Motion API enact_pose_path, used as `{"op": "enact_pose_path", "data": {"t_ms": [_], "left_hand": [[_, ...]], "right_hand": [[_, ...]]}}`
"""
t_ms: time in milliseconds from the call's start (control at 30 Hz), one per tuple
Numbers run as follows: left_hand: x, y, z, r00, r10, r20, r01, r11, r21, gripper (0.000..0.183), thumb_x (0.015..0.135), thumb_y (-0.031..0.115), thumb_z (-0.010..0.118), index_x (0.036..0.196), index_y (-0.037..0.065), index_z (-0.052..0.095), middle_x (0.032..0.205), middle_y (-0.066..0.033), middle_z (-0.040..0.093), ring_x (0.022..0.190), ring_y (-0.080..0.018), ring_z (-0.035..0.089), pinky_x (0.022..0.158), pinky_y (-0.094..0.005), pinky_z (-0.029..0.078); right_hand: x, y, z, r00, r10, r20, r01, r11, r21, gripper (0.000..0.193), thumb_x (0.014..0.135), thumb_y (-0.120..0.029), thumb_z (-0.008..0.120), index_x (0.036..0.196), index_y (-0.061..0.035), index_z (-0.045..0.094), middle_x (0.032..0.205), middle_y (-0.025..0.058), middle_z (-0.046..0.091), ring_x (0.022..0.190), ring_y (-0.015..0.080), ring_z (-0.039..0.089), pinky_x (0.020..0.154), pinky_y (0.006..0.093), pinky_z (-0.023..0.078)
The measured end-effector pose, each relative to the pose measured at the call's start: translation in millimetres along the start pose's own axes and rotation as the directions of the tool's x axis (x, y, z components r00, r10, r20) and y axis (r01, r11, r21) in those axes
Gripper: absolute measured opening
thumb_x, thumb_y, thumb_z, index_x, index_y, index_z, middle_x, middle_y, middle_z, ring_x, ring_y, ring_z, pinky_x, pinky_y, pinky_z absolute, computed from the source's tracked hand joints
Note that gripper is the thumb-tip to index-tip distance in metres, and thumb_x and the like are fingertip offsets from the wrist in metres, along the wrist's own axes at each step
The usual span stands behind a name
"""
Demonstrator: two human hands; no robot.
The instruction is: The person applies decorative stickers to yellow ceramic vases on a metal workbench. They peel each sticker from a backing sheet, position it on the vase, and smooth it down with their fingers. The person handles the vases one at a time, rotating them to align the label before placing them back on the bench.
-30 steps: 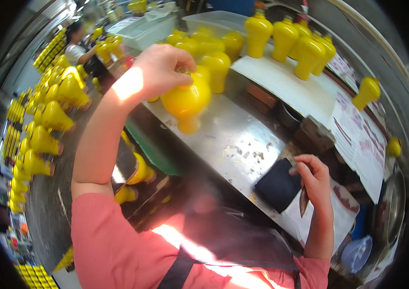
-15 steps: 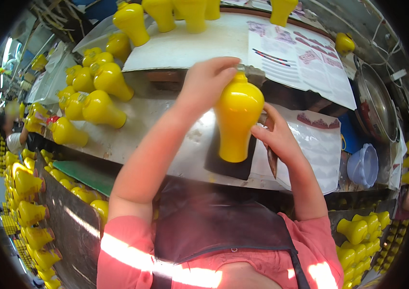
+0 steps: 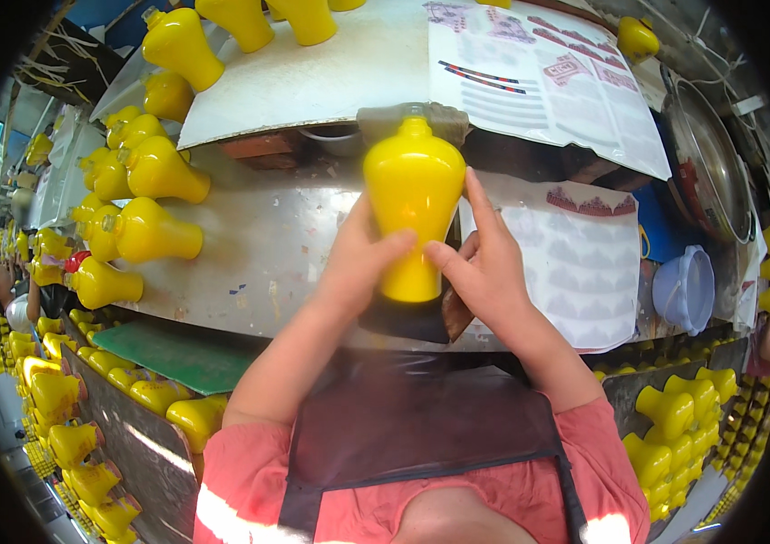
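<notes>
A glossy yellow bottle (image 3: 414, 186), broad at the shoulders with a clear glass neck, is gripped between my two hands over the worktable. My left hand (image 3: 359, 256) wraps its lower left side, thumb across the front. On the opposite side my right hand (image 3: 486, 263) holds it, thumb on the front and fingers along the edge. A brown flat piece (image 3: 457, 315) shows beneath my right hand; whether the hand holds it too is hard to tell. Under the bottle's base lies a dark pad (image 3: 400, 322), partly hidden.
Several yellow bottles (image 3: 160, 172) lie along the left, and others stand on the white raised board (image 3: 330, 77). Printed decal sheets (image 3: 557, 82) cover its right end; another decal sheet (image 3: 575, 272) lies nearer. At right are a pale blue bucket (image 3: 684, 288) and a metal basin (image 3: 716, 168).
My left hand has moved from the bottle's neck down to its lower left side. My right hand has shifted left onto the bottle's lower part. The view has shifted slightly.
</notes>
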State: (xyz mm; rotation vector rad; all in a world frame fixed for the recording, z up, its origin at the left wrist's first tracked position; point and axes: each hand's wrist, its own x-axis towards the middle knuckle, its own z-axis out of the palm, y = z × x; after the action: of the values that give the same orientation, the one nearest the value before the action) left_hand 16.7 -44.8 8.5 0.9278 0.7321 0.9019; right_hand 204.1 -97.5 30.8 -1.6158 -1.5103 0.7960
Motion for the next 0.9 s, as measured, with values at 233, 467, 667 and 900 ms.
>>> {"op": "enact_pose_path", "data": {"t_ms": [233,467,667,900], "left_hand": [[-4.4,-1.2,16.6,0.974,0.194,-0.117,-0.142,0.927,0.348,0.092,0.090,0.012,0.071,0.164,0.000,0.017,0.153,-0.0173,0.046,0.141,-0.0272,0.047,0.116,-0.0379,0.040],[-4.5,0.3,9.2,0.990,0.091,-0.103,-0.053,0.944,0.326,0.098,0.092,0.013,0.069,0.167,0.004,0.006,0.156,-0.0190,0.043,0.141,-0.0278,0.046,0.116,-0.0386,0.039],[-11.3,-16.7,7.8,0.947,0.320,-0.030,-0.216,0.702,0.679,0.089,0.102,0.032,0.055,0.167,0.006,0.000,0.164,-0.0279,0.031,0.143,-0.0400,0.046,0.117,-0.0428,0.038],[-15.5,-13.8,-0.1,0.972,0.233,0.038,-0.195,0.702,0.685,0.086,0.105,0.041,0.049,0.166,0.002,0.003,0.154,-0.0295,0.045,0.139,-0.0400,0.050,0.115,-0.0424,0.038]], "right_hand": [[-7.3,6.8,13.3,0.979,0.176,0.103,-0.200,0.931,0.306,0.083,0.096,-0.021,0.067,0.165,-0.0057,0.024,0.120,0.0158,0.067,0.069,0.0132,0.060,0.069,0.0294,0.052],[-15.0,2.6,26.6,0.980,0.178,0.091,-0.197,0.932,0.303,0.071,0.102,-0.014,0.060,0.164,-0.0050,0.029,0.106,0.0083,0.067,0.068,0.0058,0.056,0.061,0.0242,0.048],[-43.9,27.7,1.7,0.962,-0.193,-0.192,0.142,0.958,-0.247,0.039,0.096,-0.018,0.068,0.134,-0.0077,0.066,0.083,0.0181,0.070,0.067,0.0303,0.067,0.074,0.0399,0.055],[-68.3,88.9,-84.6,0.888,0.193,-0.418,-0.375,0.829,-0.415,0.028,0.094,-0.020,0.065,0.113,-0.0024,0.076,0.106,0.0241,0.073,0.097,0.0430,0.069,0.088,0.0479,0.055]]}}
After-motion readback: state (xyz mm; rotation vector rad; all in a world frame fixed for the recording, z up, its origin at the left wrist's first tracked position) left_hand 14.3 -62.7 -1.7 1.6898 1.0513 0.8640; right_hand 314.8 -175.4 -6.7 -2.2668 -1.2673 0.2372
